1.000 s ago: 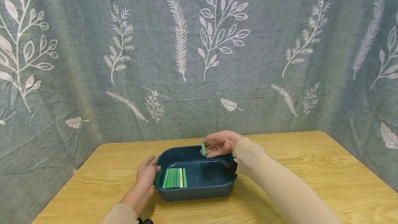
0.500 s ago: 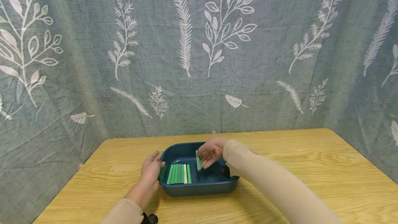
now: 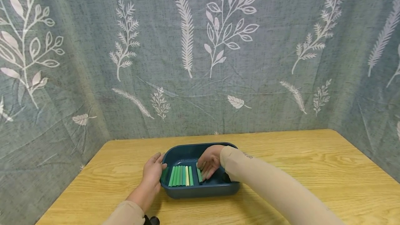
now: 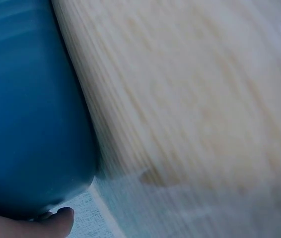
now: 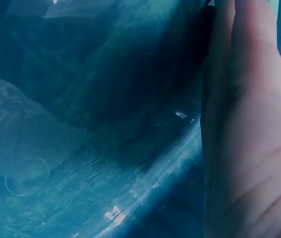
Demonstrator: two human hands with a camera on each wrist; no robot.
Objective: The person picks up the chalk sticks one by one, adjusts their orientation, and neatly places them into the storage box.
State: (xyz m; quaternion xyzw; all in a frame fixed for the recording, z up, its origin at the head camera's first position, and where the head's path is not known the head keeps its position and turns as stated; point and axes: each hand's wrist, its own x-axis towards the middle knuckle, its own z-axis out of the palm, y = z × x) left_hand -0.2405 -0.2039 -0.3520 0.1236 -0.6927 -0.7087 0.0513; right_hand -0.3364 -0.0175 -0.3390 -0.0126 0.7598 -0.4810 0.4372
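A dark blue plastic basin stands on the wooden table. Its left end is held by my left hand, with the thumb over the rim and the fingers along the outside. In the left wrist view the outer wall of the basin fills the left side, above a fingertip. My right hand reaches down inside the basin and pinches a slim green stick, low over the floor. Left of it, several similar sticks lie side by side, mostly green with one pale yellow.
The light wooden table extends around the basin, widest to the right. A grey-green curtain with white leaf prints hangs behind the table and at both sides. The glossy basin floor shows in the right wrist view.
My right hand has come down and forward from above the basin's far rim into it, bringing the green stick close to the row. My left hand keeps its hold on the rim.
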